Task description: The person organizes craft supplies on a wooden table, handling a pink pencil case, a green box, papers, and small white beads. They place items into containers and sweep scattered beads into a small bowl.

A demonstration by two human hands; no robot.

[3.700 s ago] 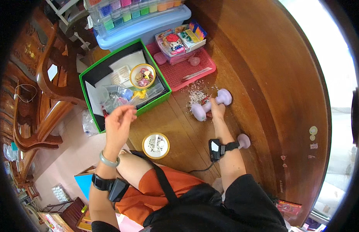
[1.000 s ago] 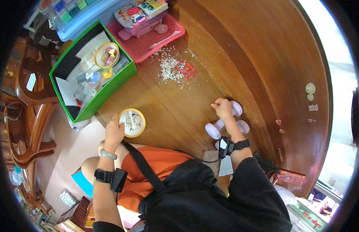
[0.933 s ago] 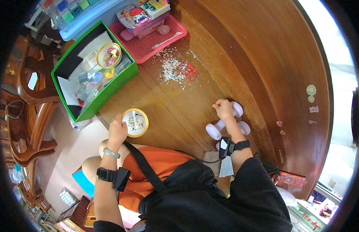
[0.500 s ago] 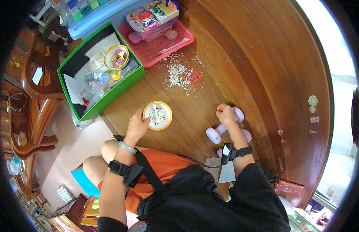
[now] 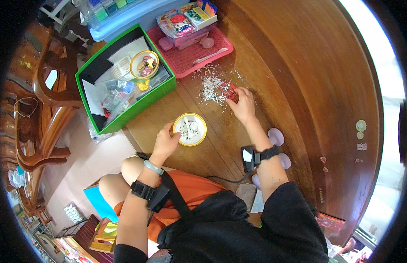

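My left hand [image 5: 167,142] grips the left rim of a small white bowl [image 5: 201,132] with a yellow edge. Inside it lie small dark and pale bits, a whitish block and a light stick-like piece. Farther off to the right, my right hand [image 5: 243,105] reaches over a flat red slotted piece [image 5: 228,89]. Its thumb and fingers are apart at that piece's near right edge; whether they press on it is hard to tell. Many tiny white and silvery bits [image 5: 210,89] lie scattered beside the red piece on the wooden surface.
A green-edged box [image 5: 140,105] at the left holds bags and another yellow-rimmed bowl [image 5: 144,65]. Behind is a pink tray [image 5: 186,65] with boxes and a white stick. A pale purple dumbbell [image 5: 276,136] lies partly under my right forearm. A curved wooden wall [image 5: 308,79] rises at right.
My right hand has moved forward from beside the dumbbell to the red piece, and its fingers have spread. My left hand stays at the bowl. The whole view has shifted slightly.
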